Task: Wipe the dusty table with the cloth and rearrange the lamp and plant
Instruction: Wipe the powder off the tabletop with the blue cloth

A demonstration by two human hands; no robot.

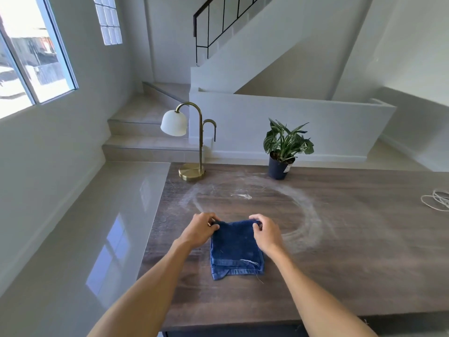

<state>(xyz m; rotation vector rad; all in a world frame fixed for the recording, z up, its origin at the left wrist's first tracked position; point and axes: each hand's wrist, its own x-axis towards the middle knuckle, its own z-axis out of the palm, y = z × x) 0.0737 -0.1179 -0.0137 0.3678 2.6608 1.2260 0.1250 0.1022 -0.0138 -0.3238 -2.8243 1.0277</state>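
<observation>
The left hand point(199, 229) reaches forward with a bare forearm stretched out from the lower left, its fingers curled round the far left corner of the cloth point(235, 251), pinching it between thumb and fingertips. The right hand point(264, 232) mirrors it from the lower right, wrist slightly bent, fingers curled over the far right corner of the same cloth. Both hands grasp the far edge, which is a little raised and bunched, while the rest of the folded dark blue cloth lies flat on the table point(340, 276) between the two forearms, its hemmed edge nearest the person. Beyond the hands, a ring of pale dust point(308, 215) curves across the brown wood-grain top, with a small white smear inside it. At the far edge of the table stands the lamp point(192, 142), upright on its round brass base to the left, its white shade hanging from a curved neck. The plant point(284, 147) in a dark pot stands upright to the right of the lamp, well apart from it. A coil of white cord point(437, 200) lies at the right edge of the table.
</observation>
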